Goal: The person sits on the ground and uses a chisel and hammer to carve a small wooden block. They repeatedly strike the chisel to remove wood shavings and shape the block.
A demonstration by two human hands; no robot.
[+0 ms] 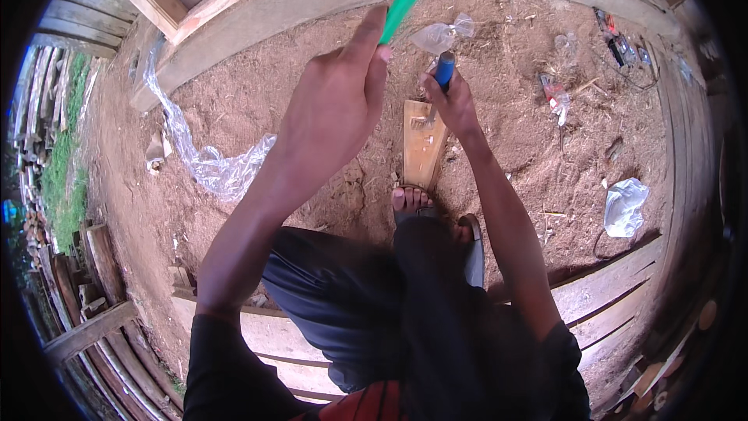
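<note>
The floor (335,187) under the fingers (365,35) is brown dirt with little bits scattered over it. Past the fingers, a long wood beam (288,0) goes across. Far to the left of the fingers there is green grass (62,160), with a pile of logs (39,101) next to it. Far to their right are grey boards (689,125). Nearer than the fingers are pale planks (600,288) with gaps. Bright daylight shows on the left.

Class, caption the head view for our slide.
Left hand with green-handled hammer, right hand with blue-handled chisel at a board.
</note>
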